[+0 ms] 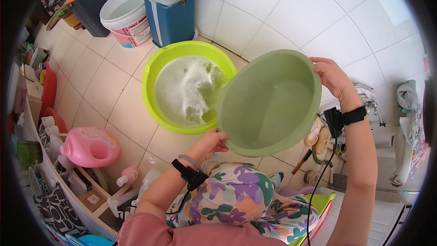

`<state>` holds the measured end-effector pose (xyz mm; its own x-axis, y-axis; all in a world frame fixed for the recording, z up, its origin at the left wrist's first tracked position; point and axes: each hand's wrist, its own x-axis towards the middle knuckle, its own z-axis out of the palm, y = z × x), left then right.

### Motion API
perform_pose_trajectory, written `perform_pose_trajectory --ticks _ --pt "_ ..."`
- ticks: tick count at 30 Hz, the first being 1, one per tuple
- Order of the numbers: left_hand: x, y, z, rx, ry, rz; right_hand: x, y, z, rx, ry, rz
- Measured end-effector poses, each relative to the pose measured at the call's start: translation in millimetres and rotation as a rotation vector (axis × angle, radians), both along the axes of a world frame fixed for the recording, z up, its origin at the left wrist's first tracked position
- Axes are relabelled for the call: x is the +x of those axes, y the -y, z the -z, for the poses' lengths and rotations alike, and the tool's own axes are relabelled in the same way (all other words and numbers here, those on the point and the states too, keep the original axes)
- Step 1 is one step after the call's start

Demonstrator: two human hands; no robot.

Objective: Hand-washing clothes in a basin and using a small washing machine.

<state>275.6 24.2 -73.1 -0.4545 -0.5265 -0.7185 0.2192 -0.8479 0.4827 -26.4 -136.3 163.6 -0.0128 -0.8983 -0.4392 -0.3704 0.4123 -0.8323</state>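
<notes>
Both my hands grip the rim of a large dull-green plastic basin (273,95), tilted with its left side low. My left hand (210,143) pinches the near-left rim, and my right hand (331,75) holds the far-right rim. The green basin's lower edge overlaps a lime-green basin (152,102) standing on the tiled floor. Water pours from the tilted basin into the lime one, where foamy, cloudy water (184,89) swirls. Whether the two rims touch cannot be told.
Behind the lime basin stand a blue mop bucket (174,20) with a grey top and a white pail (126,24) of water. A pink detergent jug (92,147) and a pink bottle (129,175) are at left. Slippers (321,140) and a brush (302,162) lie at right.
</notes>
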Motion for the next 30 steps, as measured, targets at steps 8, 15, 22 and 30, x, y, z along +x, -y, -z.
perform_pose_trajectory --ticks 8,15,22,30 --pt "4 -2 4 0.035 -0.104 -0.011 51 -2 -24 -0.041 -0.003 -0.044" --pt "-3 2 17 0.109 -0.256 -0.034 124 9 -25 -0.176 -0.162 -0.238" --pt "-6 13 28 0.153 -0.362 0.015 183 18 -21 -0.274 -0.272 -0.415" --pt "-28 27 19 0.094 -0.272 0.081 107 1 -47 -0.264 -0.37 -0.265"
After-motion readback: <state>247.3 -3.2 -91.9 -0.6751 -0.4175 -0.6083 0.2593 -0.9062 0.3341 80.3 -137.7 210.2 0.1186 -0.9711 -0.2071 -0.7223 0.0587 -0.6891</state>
